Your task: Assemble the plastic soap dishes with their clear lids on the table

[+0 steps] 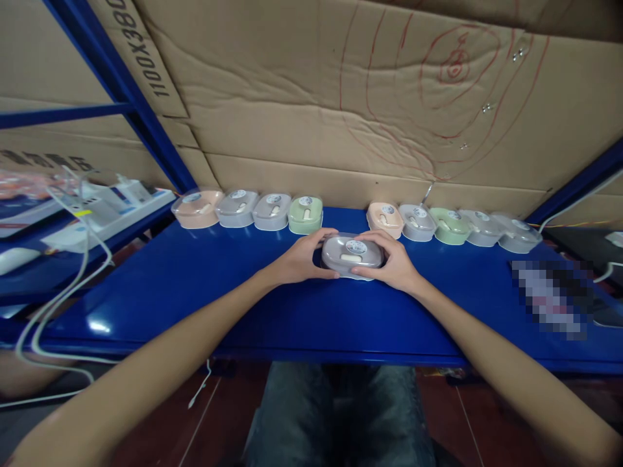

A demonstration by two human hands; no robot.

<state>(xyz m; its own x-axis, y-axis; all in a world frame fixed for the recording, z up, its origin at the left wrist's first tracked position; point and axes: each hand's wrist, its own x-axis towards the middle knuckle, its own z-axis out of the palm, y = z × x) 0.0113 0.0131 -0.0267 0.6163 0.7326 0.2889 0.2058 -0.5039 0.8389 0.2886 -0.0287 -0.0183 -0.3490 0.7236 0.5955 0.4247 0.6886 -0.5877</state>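
Far left, off the table: a white power strip with pale cables trailing down over the blue shelf frame.

Along the far edge of the glossy blue metal table, against the cardboard backing, I count a left row of four small lidded plastic boxes: peach, two grey, one green. Then a gap, then a right row of five: peach, grey, green, two grey.

In front of that gap, nearer me, sits the grey oval plastic box with clear lid and round sticker. Left hand is wrapped on its left end, fingers curled over the top edge; right hand clasps the right end the same way. Both grip it, and it looks to rest on the table.

My read: the step is handling this one box, pulled from or headed to the gap. Next move would call for an even two-handed hold and clearance from the neighbours either side.
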